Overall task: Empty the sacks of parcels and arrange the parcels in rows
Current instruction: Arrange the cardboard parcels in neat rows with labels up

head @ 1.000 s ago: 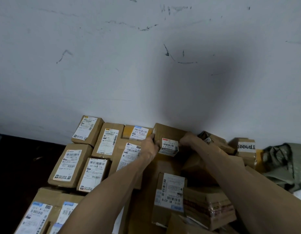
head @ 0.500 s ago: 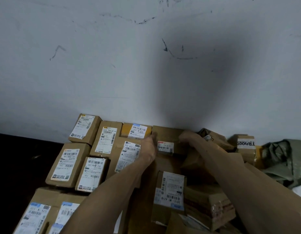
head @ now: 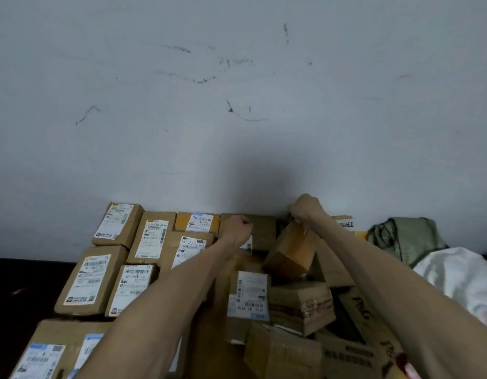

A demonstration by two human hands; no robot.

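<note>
Head view: scuffed wall [head: 155, 149], dark floor [head: 23, 280]; right fingers [head: 295, 208] clamp parcel [head: 289, 254], left fingers [head: 243, 223] unclear.

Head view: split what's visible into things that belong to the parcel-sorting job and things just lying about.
Job:
tilted box, held by the right grip
wall-side parcel, under the left grip
labelled parcels in rows
loose parcels piled at right
green sack

Lying about:
white bundle, purpose unclear
dark floor
scuffed wall
</note>
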